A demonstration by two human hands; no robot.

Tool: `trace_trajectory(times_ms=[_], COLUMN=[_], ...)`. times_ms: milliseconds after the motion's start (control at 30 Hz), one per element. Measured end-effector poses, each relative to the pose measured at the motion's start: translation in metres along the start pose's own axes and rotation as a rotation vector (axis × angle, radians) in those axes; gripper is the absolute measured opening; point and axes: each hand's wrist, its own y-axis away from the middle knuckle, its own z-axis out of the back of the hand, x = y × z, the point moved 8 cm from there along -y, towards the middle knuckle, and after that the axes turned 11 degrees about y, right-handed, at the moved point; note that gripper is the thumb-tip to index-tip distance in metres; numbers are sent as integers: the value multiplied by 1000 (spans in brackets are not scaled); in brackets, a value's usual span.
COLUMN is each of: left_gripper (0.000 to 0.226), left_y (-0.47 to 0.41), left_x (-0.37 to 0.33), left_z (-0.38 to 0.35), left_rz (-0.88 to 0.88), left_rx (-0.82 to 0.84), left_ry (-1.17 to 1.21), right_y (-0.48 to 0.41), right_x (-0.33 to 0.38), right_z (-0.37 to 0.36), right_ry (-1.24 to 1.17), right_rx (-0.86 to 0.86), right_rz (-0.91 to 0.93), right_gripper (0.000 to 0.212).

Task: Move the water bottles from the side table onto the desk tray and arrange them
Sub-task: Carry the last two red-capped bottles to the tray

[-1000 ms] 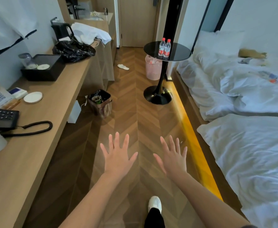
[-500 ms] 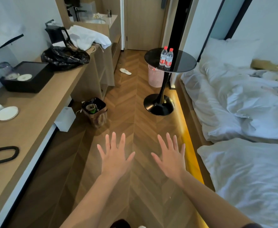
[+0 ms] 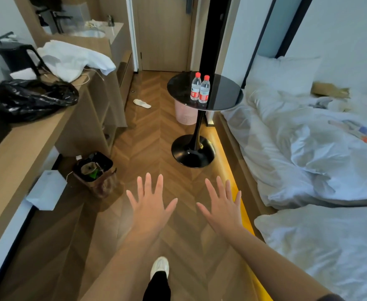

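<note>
1. Bottles (image 3: pixel 200 89), two with red caps, stand touching on the round black counter (image 3: pixel 223 95), now nearer than a moment ago but well beyond the fingers.
2. Left hand (image 3: pixel 150 208) and right hand (image 3: pixel 222 210) stay spread wide, holding nothing, over the floor.
3. A white shoe (image 3: pixel 159 267) has stepped forward beneath them.

Hotel-type guest room. Right of the right hand (image 3: pixel 222 210): two low beds (image 3: pixel 308 148) end to end, rumpled white duvets, pillow (image 3: pixel 284 72) at the far wall. Left of the left hand (image 3: pixel 151 210): long built-in wooden desk (image 3: pixel 15 148) carrying a black kettle (image 3: pixel 15 57), a white towel (image 3: pixel 74 59) and a black plastic bag (image 3: pixel 30 98). Farther beyond, an open vanity with sink (image 3: pixel 89 32) and an entry door (image 3: pixel 165 33). Ahead of both hands: herringbone wood floor (image 3: pixel 147 135), round black side table (image 3: pixel 206 92), a stray slipper (image 3: pixel 142 103), small waste bin (image 3: pixel 94 168).
</note>
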Motion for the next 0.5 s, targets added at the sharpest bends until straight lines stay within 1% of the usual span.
trace_trajectory(times_ms=[233, 500], left_gripper=[81, 80], left_y=[-141, -255], left_x=[-17, -49], left_z=[8, -3], left_rz=[-86, -134], left_rx=[32, 42], left_ry=[-15, -79], right_y=[-132, -229], right_x=[-12, -53], right_z=[20, 10], right_ry=[-13, -70], right_rx=[-28, -12], right_rz=[-87, -190], right_gripper=[77, 77])
